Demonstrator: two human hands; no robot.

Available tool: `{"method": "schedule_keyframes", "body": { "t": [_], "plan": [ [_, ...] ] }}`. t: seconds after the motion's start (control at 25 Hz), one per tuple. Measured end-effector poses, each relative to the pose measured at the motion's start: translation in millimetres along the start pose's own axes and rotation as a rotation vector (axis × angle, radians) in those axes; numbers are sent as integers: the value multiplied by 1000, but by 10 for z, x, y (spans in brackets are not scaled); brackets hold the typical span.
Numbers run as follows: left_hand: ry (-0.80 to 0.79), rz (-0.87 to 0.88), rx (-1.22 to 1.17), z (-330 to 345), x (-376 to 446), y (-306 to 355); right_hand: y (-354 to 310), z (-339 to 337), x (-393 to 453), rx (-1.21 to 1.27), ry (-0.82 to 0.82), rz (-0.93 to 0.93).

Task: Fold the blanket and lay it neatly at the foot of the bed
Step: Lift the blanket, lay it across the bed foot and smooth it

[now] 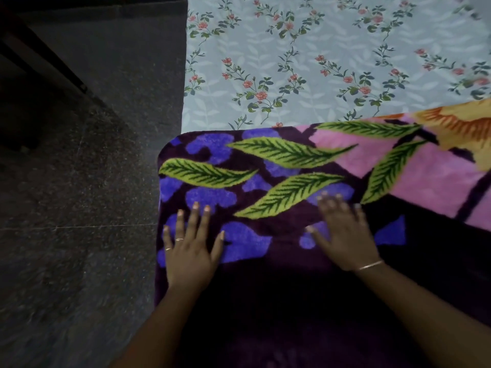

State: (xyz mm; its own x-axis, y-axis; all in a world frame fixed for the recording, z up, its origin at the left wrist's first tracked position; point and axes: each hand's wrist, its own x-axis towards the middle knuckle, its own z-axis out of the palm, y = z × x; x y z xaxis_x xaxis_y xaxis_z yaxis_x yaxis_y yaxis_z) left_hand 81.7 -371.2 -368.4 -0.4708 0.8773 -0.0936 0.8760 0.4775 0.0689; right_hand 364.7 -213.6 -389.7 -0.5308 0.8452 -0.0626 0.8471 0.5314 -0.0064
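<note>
The left hand (pixel 189 244) lies flat with fingers spread wide, palm down near the left edge of the plush dark-purple blanket with green leaves, blue patches and a pink panel (pixel 265 181). The right hand (pixel 342 232), also flat and open, presses the same blanket further right; its fingertips are blurred. The blanket lies on the bed's pale blue floral sheet (pixel 305 62), and its right side and near edge are cut off by the frame. Dark speckled stone floor (pixel 79 181) lies to the left, its far corner lost in shadow.
</note>
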Motion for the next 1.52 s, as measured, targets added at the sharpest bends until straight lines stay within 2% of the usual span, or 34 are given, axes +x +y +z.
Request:
{"method": "schedule_keyframes", "body": {
  "t": [0.08,0.12,0.16,0.2,0.24,0.32,0.36,0.44,0.56,0.6,0.72,0.8,1.0,1.12,1.2,1.24,1.4,1.52],
  "plan": [
    [-52,-345,-103,-65,24,-31,447,-17,-23,40,-3,308],
    [-60,-511,-176,-98,36,56,446,-52,10,73,-6,465],
    [-49,-582,-213,-144,21,201,283,-117,53,113,14,596],
    [4,-526,-207,-158,-35,376,23,-177,71,160,24,633],
    [55,-372,-181,-127,-145,560,-286,-191,32,184,30,552],
    [12,22,-90,-15,-489,933,-986,-149,-273,172,30,246],
    [-26,145,-60,41,-666,1042,-1245,-143,-498,185,19,122],
    [-103,203,-83,93,-963,1004,-1320,-157,-812,230,-34,-18],
    [-74,250,-38,62,-1228,691,-683,-139,-1127,159,-67,-234],
    [-58,246,-18,54,-1301,584,-384,-132,-1233,115,-64,-252],
    [-107,149,54,38,-1451,286,453,-133,-1513,54,-94,-44],
    [-151,67,70,19,-1573,222,746,-166,-1683,32,-147,93],
    [-240,-133,-11,-111,-1717,456,540,-241,-1969,114,-210,436],
    [-334,-137,41,-294,-1646,542,224,-373,-2050,146,-288,544],
    [-354,-99,107,-417,-1598,527,8,-463,-1988,154,-361,604],
    [-321,-53,128,-444,-1554,500,-97,-503,-1928,165,-346,641],
    [-265,203,171,-572,-1183,378,-729,-513,-1692,217,-117,597],
    [-228,398,220,-560,-867,294,-1385,-588,-1486,332,-94,560]
  ]
}}
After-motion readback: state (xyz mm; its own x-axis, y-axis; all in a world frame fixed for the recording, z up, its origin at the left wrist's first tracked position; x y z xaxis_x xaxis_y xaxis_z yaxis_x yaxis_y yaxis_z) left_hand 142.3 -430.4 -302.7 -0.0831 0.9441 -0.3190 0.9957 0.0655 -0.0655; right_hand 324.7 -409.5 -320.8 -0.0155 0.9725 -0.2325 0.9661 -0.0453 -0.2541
